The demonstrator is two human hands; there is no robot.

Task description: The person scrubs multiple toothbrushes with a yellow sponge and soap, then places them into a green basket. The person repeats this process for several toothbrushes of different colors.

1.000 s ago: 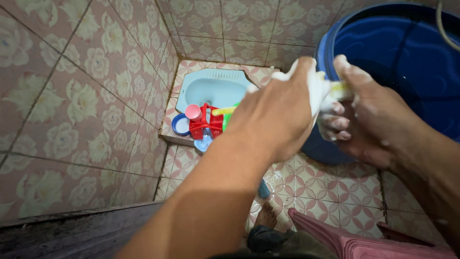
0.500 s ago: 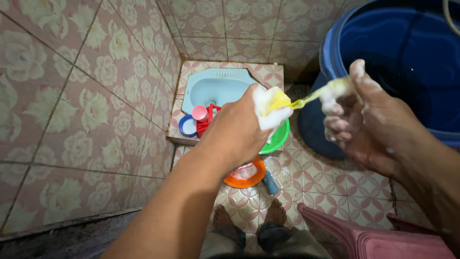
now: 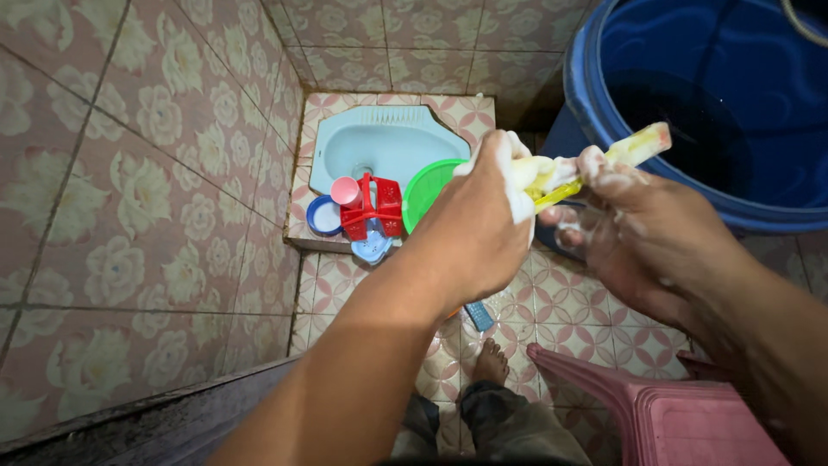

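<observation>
in the middle of the frame, the left hand (image 3: 483, 233) is squeezing a soapy sponge (image 3: 524, 173) onto a yellow stick (image 3: 621, 154) while the right hand (image 3: 642, 233) is gripping it tight, keeping it steady for rubbing.

We see pink floral-tiled walls (image 3: 147, 173) meeting a patterned tile floor (image 3: 569, 315). A pale blue squat toilet (image 3: 379, 151) sits on its raised tiled step, beside 1 big blue water barrel (image 3: 733, 95).

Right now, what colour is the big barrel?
Blue, seen from the head view: the barrel.
</observation>
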